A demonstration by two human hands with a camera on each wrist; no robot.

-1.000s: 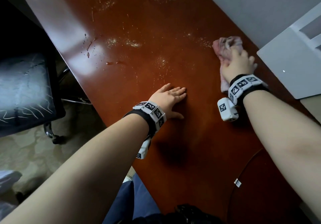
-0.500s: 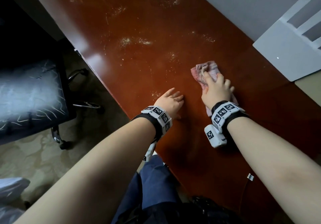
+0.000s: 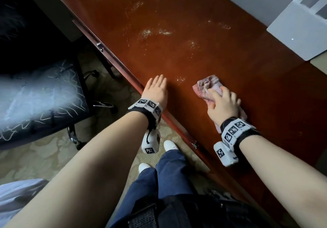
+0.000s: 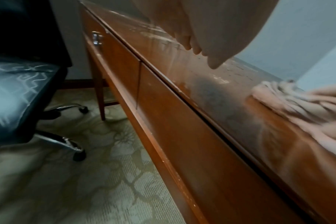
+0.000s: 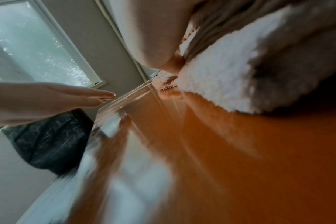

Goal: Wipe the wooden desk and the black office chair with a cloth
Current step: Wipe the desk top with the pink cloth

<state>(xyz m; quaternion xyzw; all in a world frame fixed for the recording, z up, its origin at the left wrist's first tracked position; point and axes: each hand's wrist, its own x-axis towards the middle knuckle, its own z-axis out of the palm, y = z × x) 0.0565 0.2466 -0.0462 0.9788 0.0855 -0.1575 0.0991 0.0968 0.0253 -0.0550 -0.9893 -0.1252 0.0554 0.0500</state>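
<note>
The reddish wooden desk (image 3: 203, 54) carries pale dusty smears across its far half. My right hand (image 3: 223, 104) presses a crumpled pink cloth (image 3: 207, 88) onto the desktop, fingers curled over it; the cloth (image 4: 290, 98) also shows blurred in the left wrist view. My left hand (image 3: 156, 89) lies flat with straight fingers at the desk's near edge, left of the cloth, holding nothing. The black office chair (image 3: 40, 100) stands on the left, its seat marked with pale scribbles. In the right wrist view the cloth (image 5: 240, 72) fills the upper right.
A white panel (image 3: 299, 33) leans on the wall at the desk's far right. The desk front has drawers with a metal handle (image 4: 95, 37). Patterned carpet (image 3: 44, 155) lies between chair and desk. My legs and white shoes (image 3: 169, 145) stand at the desk edge.
My right hand has dragged the cloth from the far right toward the near edge and left. My left hand has slid back to the desk's edge. The view has shifted back, showing my legs.
</note>
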